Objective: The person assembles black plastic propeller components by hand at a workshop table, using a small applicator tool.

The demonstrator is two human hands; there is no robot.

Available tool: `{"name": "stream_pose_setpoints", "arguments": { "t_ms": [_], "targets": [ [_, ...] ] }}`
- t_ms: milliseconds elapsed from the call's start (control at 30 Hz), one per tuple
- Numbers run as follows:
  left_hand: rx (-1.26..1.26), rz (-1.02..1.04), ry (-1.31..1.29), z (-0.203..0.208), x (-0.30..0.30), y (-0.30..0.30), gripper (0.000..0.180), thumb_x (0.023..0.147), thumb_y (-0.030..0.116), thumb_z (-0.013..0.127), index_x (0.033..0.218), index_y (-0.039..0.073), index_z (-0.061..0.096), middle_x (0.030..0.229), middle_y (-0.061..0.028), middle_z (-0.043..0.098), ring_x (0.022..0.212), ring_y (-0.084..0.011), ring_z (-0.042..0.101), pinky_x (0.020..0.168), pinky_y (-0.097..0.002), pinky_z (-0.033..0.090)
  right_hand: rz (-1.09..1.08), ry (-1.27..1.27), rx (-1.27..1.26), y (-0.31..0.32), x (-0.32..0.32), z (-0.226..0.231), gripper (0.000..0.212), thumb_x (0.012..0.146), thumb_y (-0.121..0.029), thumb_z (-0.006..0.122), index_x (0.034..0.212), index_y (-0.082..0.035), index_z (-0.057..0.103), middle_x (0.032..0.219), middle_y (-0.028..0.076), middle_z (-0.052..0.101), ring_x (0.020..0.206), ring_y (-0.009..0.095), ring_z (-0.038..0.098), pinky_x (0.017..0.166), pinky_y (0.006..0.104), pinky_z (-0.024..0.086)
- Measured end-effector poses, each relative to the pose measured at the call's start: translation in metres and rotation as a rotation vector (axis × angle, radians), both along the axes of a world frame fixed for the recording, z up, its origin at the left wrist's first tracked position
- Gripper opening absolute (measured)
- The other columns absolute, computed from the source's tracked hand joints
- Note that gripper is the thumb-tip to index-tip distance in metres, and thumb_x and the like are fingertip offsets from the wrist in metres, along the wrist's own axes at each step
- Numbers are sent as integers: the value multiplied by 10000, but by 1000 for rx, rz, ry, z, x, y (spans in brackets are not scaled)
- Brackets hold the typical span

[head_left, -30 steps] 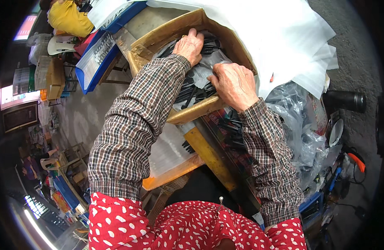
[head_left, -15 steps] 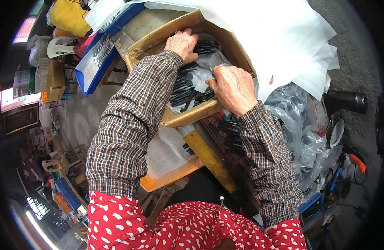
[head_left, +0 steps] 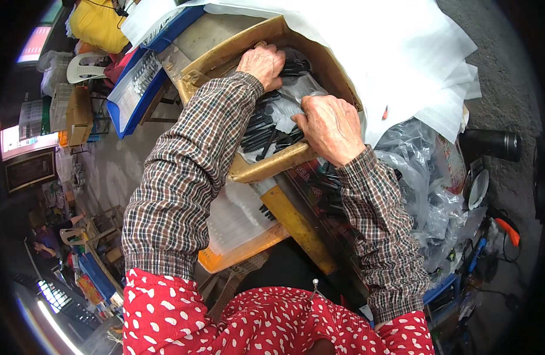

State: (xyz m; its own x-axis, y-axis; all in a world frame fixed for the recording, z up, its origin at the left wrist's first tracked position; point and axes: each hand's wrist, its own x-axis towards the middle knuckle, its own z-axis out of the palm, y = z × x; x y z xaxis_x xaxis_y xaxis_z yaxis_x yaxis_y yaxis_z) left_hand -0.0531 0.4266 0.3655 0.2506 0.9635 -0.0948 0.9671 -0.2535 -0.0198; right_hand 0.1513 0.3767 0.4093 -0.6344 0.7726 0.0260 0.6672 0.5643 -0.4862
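Observation:
A brown cardboard box [head_left: 272, 167] holds many thin black pen-like pieces [head_left: 259, 131] and a crumpled clear plastic bag [head_left: 287, 102]. My left hand [head_left: 262, 66] reaches into its far left part, fingers bent down among the black pieces; the fingertips are hidden, and so is whatever they hold. At the box's right side, my right hand [head_left: 333, 129] is closed over the bag's edge, its thumb pointing left and its wrist crossing the rim.
White sheets [head_left: 396, 53] spread behind and right of the box. Clear plastic bags [head_left: 420, 154] lie at the right, near a black cylinder [head_left: 497, 144]. An orange tray [head_left: 248, 251] sits below the box; a blue tray [head_left: 121, 112] stands at the left.
My left hand has shifted slightly to the right inside the box, its fingers still bent downward. The right hand stays nearly in place.

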Motion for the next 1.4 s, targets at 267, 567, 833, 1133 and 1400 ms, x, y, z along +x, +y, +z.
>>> {"name": "stream_pose_setpoints", "arguments": {
  "t_ms": [267,567,833,1133,1400],
  "targets": [
    [48,2,30,-9,-3,2,428,653,239,748,967,10,567,948,-201,595,921,-368,606,796,-463,506,2,11,-2,0,-1,1,255,799,-246,689,725,-14,612,720,182,632,727,372,638,661,448,503],
    [28,77,88,-14,1,3,390,711,241,730,1015,53,575,953,-162,651,898,-332,655,778,-463,485,5,16,-9,-1,-2,3,258,796,-247,695,731,-12,610,727,181,633,726,374,636,655,449,500],
    [38,116,-11,-17,1,0,303,789,167,635,1050,54,530,931,-210,661,865,-377,673,771,-497,482,0,9,-26,-1,-1,3,256,793,-240,700,727,-10,609,723,183,630,731,377,635,659,448,500],
    [40,133,-200,-12,-11,0,268,813,108,578,1047,16,486,968,-239,651,901,-446,640,799,-528,512,-15,-1,-9,-2,-3,5,263,789,-249,710,731,-4,634,726,192,643,725,377,649,657,448,511],
    [-123,198,-314,-4,-18,4,520,708,68,630,1201,5,476,1066,-281,618,1063,-437,576,898,-484,479,-52,-20,-23,-1,-4,8,284,769,-244,718,705,24,653,711,225,645,716,390,661,661,450,524]
  ]
}}
